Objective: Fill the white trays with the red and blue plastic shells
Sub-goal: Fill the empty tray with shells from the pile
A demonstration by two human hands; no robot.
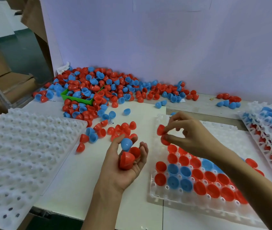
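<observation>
Right now your right hand point(186, 130) pinches a red shell point(161, 129) between thumb and fingertips, over the far left corner of the middle tray point(153, 193); a second red shell point(164, 141) sits just below that hand, and whether you grip it too or it rests in a cell is hard to tell. Your left hand point(125, 163), palm up and just left of that tray, cups a blue shell point(126, 144) near the fingers and two red shells point(126, 160) lower in the palm.

Middle tray: near rows filled with red and blue shells, open side up; far cells bare. Your right forearm hides part of it. Left tray point(24, 146): no shells in its cells, cut off at the frame edge. Right trays point(268, 123): stacked, holding red and blue shells, cut off at the frame's right edge.

Loose shells point(115, 130) lie beside your left hand. A large heap point(108, 87) rests against the back wall, half burying a green bin point(75, 98) whose contents blend into the pile.
</observation>
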